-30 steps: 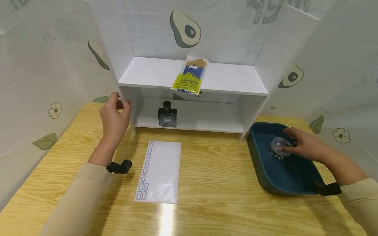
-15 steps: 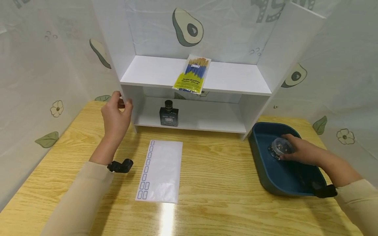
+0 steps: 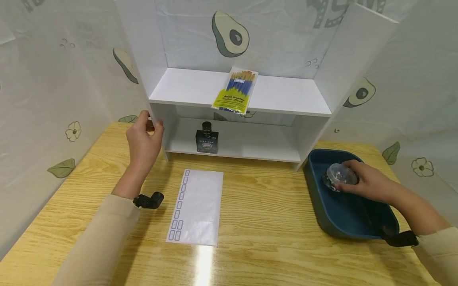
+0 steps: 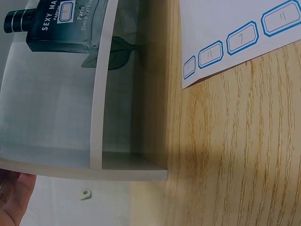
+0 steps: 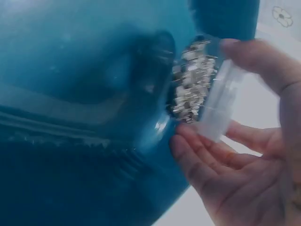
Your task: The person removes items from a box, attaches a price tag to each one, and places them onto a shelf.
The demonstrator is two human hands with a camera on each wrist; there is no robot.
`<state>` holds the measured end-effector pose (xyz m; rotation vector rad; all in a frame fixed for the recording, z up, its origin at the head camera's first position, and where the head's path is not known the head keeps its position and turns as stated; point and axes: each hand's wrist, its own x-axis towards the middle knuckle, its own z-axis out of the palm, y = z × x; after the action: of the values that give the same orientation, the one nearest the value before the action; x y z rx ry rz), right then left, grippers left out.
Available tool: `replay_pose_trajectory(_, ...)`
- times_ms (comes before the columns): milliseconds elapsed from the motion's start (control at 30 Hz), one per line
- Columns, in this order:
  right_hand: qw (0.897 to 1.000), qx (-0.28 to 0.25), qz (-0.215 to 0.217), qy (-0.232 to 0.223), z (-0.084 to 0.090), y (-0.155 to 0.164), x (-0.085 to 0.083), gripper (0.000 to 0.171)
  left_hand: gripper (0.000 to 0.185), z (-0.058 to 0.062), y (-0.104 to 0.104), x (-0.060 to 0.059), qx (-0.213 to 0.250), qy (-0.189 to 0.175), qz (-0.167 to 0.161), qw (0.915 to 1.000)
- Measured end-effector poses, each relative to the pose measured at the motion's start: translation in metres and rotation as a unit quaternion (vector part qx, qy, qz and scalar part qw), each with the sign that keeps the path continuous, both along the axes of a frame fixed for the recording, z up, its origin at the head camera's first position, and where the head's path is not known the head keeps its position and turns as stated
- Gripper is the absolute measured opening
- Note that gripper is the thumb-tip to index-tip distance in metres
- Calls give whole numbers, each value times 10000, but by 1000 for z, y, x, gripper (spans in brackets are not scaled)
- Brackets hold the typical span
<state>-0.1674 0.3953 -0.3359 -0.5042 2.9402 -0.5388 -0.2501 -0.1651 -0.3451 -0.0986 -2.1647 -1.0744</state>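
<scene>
Avocado-print wall (image 3: pixel 53 79) behind wooden table (image 3: pixel 264 222); white shelf (image 3: pixel 279 95).

The dark bottle (image 4: pixel 56 28) reads "SEXY MA", "PARFUM", "Paris", "55ml"; the yellow brush pack (image 3: pixel 234 93) reads "Artist Brushes"; sheet (image 4: pixel 235 37) labels are illegible

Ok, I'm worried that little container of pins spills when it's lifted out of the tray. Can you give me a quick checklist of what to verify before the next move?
1. Right hand has a grip on the clear round container: ok, fingers and thumb curl round it.
2. Container lid closed: cannot tell; the wrist view is blurred there.
3. Pins inside the container: ok, they show through the clear wall.
4. Container clear of the blue tray: cannot tell; it is low inside it.
5. Left hand steadies the white shelf unit: ok, it grips the left side panel.
6. Lower shelf has room beside the dark bottle: ok.
</scene>
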Motion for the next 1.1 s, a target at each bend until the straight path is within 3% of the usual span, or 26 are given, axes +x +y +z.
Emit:
replay_pose_trajectory(233, 9962, -181, 53, 856, 8, -12, 9, 64, 18, -1, -1, 1, -22, 8, 48, 10000)
replay_pose_trajectory(633, 9911, -256, 268, 1278, 34, -71, 32, 71, 16, 0, 1, 1, 0, 68, -5, 10000)
replay_pose_trajectory(800, 9913, -350, 434, 1194, 31, -104, 49, 70, 17, -1, 3, 0, -26, -13, -9, 10000)
replay_pose_trajectory(1100, 9938, -376, 861, 602, 2, -158, 69, 69, 17, 2, 2, 3, -29, -31, 66, 10000)
